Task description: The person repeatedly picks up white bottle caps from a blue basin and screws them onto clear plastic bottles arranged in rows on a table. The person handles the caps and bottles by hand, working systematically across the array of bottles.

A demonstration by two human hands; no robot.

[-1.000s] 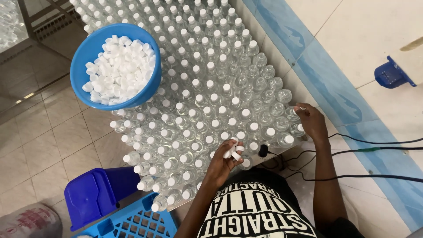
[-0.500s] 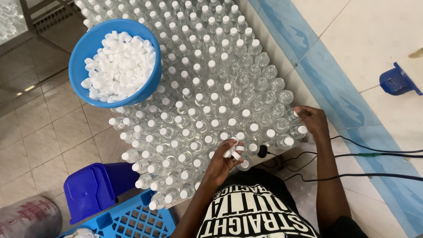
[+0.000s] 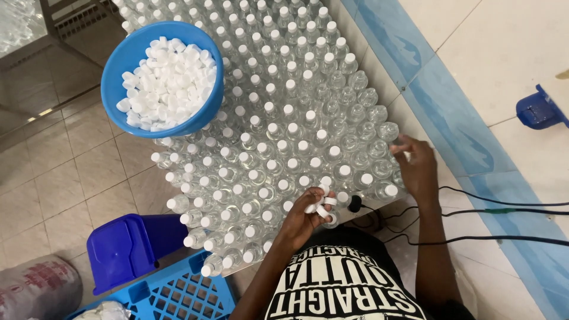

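left hand (image 3: 302, 219) curled round a few white caps (image 3: 323, 204), right hand (image 3: 418, 169) fingers closed on an uncapped bottle (image 3: 396, 159) at the edge

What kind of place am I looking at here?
Probably a small bottling workshop: a mass of clear bottles stands packed together, a blue bowl holds white caps, and the left hand holds several caps.

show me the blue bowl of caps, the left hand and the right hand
blue bowl (image 3: 118, 65), head view, on its bare inner wall at the left
left hand (image 3: 303, 218), head view, on the back of the hand, which holds several white caps
right hand (image 3: 418, 166), head view, on the back of the hand, at the bottles' edge
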